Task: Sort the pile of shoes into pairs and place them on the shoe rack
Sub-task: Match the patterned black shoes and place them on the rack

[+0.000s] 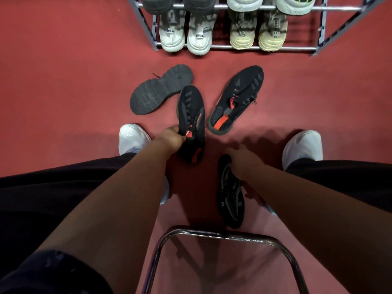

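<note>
A seated person's left hand point(172, 137) clasps a black-and-orange shoe point(192, 122) and the right hand point(244, 161) a grey-black shoe point(231, 194) above the floor, short of the shoe rack point(233, 47): shelving these together would likely make a mismatched pair.

Dim, warm indoor light falls from above and behind, throwing soft shadows of both arms onto the red floor point(63, 81). The right hand point(244, 164) is motion-blurred. Wide-angle distortion bends the shoe rack point(265, 47) at the frame's upper edge.
</note>
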Demonstrator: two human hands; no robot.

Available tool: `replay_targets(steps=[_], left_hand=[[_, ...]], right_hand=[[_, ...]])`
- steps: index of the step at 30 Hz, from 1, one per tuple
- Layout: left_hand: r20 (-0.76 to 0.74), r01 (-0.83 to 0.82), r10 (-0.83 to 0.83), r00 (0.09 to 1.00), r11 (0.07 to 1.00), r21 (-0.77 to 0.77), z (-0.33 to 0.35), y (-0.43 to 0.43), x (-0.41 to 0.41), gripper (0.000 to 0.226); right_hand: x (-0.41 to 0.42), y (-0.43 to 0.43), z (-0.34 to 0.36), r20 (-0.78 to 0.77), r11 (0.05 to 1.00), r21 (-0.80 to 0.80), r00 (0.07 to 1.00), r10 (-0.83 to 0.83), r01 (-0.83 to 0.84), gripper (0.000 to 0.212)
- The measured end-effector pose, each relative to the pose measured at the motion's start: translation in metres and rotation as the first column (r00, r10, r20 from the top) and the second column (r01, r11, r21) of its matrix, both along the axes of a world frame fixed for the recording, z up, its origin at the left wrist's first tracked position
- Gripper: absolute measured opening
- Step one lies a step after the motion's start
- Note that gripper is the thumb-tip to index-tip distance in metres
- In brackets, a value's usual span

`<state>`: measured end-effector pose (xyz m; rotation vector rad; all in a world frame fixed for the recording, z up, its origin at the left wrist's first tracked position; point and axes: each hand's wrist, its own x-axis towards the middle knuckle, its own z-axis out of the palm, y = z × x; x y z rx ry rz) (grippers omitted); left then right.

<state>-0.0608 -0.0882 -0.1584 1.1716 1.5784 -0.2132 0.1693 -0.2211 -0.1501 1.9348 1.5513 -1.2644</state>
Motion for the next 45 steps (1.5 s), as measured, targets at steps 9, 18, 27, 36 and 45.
replay_targets(steps=[9,18,27,36,45], left_hand=[[0.21,-0.176,0.196,0.958,0.978,-0.11,0.003,-0.006,0.005,0.056],[0.086,-0.221,0.261,0.961,0.92,-0.322,0.047,0.006,-0.006,0.055],[0.331,-0.55,0.648,0.686,0.759,-0.347,0.095,0.031,0.008,0.034],[-0.089,-0.139,0.137,0.987,0.99,-0.013,0.042,-0.001,0.053,0.021],[-0.164,-0.087,0.116,0.98,0.98,0.177,0.022,0.035,0.037,0.033]], right_hand=[[0.027,0.022,0.007,-0.015,0.995,0.091,1.0,-0.027,0.028,0.041],[0.05,0.069,0.063,-0.278,0.823,-0.086,0.78,-0.561,0.561,0.053],[0.002,0.08,0.089,-0.365,0.282,-0.231,0.186,-0.912,0.931,0.034],[0.014,0.065,0.057,-0.19,0.333,-0.244,0.292,-0.937,0.911,0.039],[0.009,0.093,0.035,-0.032,0.784,0.34,0.839,-0.543,0.52,0.076]])
